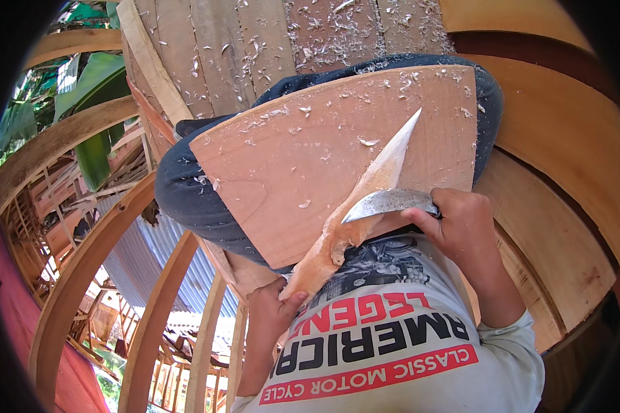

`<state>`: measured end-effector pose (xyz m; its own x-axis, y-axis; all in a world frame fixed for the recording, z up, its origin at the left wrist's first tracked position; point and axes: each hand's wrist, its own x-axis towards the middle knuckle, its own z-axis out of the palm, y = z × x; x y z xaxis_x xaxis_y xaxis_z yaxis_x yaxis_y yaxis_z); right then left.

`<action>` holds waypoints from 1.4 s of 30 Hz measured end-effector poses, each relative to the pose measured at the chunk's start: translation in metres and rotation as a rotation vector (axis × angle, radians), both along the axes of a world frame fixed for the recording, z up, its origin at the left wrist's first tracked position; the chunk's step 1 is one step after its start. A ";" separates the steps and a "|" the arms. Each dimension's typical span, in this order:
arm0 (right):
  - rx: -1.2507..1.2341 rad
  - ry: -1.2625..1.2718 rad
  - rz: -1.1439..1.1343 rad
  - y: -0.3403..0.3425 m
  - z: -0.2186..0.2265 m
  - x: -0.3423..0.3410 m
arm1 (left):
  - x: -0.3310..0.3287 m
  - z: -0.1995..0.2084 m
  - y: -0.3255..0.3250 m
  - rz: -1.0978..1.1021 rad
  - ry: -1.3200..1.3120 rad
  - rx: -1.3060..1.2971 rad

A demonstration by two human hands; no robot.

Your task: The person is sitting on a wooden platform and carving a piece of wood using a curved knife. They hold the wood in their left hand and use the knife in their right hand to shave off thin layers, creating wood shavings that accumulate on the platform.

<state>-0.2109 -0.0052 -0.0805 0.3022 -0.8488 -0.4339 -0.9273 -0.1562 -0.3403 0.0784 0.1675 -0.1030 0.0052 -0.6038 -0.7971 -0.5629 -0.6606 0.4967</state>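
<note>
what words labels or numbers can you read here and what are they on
I won't copy wording; the lettering seen is on the white shirt, upside down:
Red block letters
Black block letters
Pale letters on a red band
None seen on the knife or board.

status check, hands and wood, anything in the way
Left hand gripping near end of pointed wood piece. Right hand holding curved blade across it. Loose shavings scattered on board.

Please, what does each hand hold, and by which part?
The left hand grips the carved wood by its lower end. The right hand holds the curved knife at the end opposite its tip; the fist hides any handle.
</note>
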 end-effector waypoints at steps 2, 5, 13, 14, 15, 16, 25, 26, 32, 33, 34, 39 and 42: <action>0.036 0.030 -0.023 0.001 -0.002 0.000 | 0.005 0.001 -0.003 0.000 0.031 0.056; 0.009 0.089 -0.033 -0.007 -0.007 -0.007 | 0.007 0.002 -0.006 0.042 0.104 0.089; -0.157 0.206 -0.365 -0.054 -0.021 -0.030 | 0.008 -0.004 -0.001 0.069 0.166 0.094; -0.121 0.169 -0.361 -0.058 -0.015 -0.030 | 0.009 -0.004 -0.002 0.047 0.158 0.083; -0.081 0.131 -0.360 -0.056 -0.010 -0.030 | 0.011 -0.004 -0.003 0.022 0.147 0.076; -0.039 0.098 -0.363 -0.051 -0.005 -0.029 | 0.011 -0.002 -0.004 0.036 0.154 0.123; 0.049 -0.040 -0.083 0.002 -0.004 -0.003 | 0.012 -0.007 -0.005 0.055 0.274 0.255; 0.025 -0.032 -0.071 0.001 -0.005 -0.003 | 0.012 -0.003 -0.008 0.056 0.277 0.290; -0.128 0.134 -0.423 -0.043 -0.028 -0.048 | 0.008 -0.006 0.001 0.123 0.318 0.300; -0.114 0.119 -0.417 -0.045 -0.025 -0.049 | 0.008 -0.008 0.003 0.129 0.318 0.287; -0.099 0.104 -0.410 -0.044 -0.019 -0.049 | 0.009 -0.008 0.003 0.105 0.292 0.291; 0.045 -0.084 -0.238 -0.007 0.002 -0.014 | 0.010 -0.009 0.004 0.091 0.287 0.285; 0.078 -0.051 -0.136 0.002 -0.003 -0.005 | 0.013 -0.011 0.002 0.109 0.339 0.325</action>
